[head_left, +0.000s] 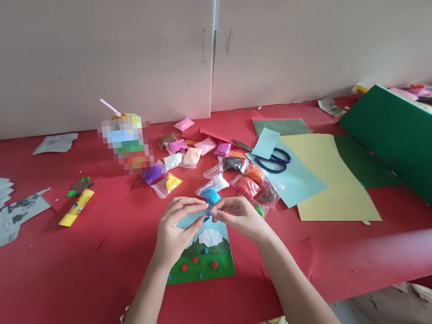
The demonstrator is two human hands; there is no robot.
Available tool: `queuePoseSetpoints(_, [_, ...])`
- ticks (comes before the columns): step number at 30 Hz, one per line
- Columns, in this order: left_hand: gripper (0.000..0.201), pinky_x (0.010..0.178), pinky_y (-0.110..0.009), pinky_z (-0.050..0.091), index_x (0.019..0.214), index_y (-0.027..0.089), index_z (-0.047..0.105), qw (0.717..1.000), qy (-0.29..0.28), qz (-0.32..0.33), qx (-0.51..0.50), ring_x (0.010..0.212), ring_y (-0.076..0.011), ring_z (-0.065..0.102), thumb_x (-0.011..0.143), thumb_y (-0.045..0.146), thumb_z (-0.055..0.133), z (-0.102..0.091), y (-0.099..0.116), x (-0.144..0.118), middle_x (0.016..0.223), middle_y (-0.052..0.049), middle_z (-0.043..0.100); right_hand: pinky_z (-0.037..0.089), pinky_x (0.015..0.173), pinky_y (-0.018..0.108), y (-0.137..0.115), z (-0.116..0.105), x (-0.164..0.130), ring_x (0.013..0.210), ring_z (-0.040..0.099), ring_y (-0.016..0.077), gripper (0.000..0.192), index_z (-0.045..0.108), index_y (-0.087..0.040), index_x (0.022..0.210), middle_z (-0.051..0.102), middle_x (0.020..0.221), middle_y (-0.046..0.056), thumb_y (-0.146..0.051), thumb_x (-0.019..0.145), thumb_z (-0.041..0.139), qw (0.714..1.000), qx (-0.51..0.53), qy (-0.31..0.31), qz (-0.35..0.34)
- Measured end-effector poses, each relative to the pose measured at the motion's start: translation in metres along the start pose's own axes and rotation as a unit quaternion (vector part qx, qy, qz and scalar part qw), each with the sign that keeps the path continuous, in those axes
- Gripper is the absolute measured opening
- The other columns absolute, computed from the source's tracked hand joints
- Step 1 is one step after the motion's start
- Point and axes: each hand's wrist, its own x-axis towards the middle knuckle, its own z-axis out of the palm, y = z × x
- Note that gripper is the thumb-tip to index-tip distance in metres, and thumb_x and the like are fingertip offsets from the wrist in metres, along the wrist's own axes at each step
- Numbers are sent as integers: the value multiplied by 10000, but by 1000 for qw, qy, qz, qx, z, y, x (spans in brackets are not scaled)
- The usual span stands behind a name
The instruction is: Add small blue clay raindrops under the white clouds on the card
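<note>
My left hand [177, 226] and my right hand [242, 217] meet fingertip to fingertip above a clay picture [224, 268]. A small bit of blue clay [207, 218] shows between the fingertips; both hands are closed about it in a pinch. Just beyond the fingers lies a bag of blue clay [211, 196]. The picture has a pale blue top, white clouds [210, 238], green hills, red dots and small blue drops. My left forearm and fingers cover part of it.
Several small bags of coloured clay lie beyond my hands, among them a yellow one [172, 182]. Dark-handled scissors [272, 162] rest by blue and yellow paper [333, 180]. A glue stick [76, 208] lies left; a green board [405, 151] stands right. A pixelated cup [126, 141] stands at the back.
</note>
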Motion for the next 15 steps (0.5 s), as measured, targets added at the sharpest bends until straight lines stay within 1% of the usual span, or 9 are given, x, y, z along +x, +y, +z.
queuePoseSetpoints(2, [150,819,-302,557,970,258,736,1000,-5,7,4,940,-165,626,848,216,661,1,0,-1,966,-42,704,510,760,312,1,0,0,758,657,176,298,723,-190,783,703,733,36,-488,784,703,1000,2,-3,0])
queuePoseSetpoints(5, [135,793,-293,565,939,266,745,1000,0,11,5,928,-161,628,848,209,664,2,0,-1,954,-38,700,510,764,311,3,0,0,775,660,178,312,731,-192,810,707,760,40,-499,802,681,1000,13,-5,2])
queuePoseSetpoints(8, [137,781,-289,566,938,272,748,1000,10,19,12,911,-156,630,844,209,670,4,0,-2,944,-33,700,518,774,318,5,2,0,781,666,183,325,741,-190,842,716,783,41,-505,765,716,999,31,-10,6])
queuePoseSetpoints(13, [199,838,-316,556,1036,276,724,999,1,19,39,954,-169,632,854,229,658,4,-1,-3,991,-37,696,529,761,326,7,5,2,725,650,168,327,733,-181,794,695,715,34,-504,745,733,999,46,1,11])
queuePoseSetpoints(15, [191,848,-319,551,1027,277,725,999,-3,17,40,966,-173,631,852,236,661,3,-1,-3,1001,-39,692,530,764,329,7,3,2,723,650,167,324,736,-184,811,696,720,32,-501,746,734,998,54,4,11])
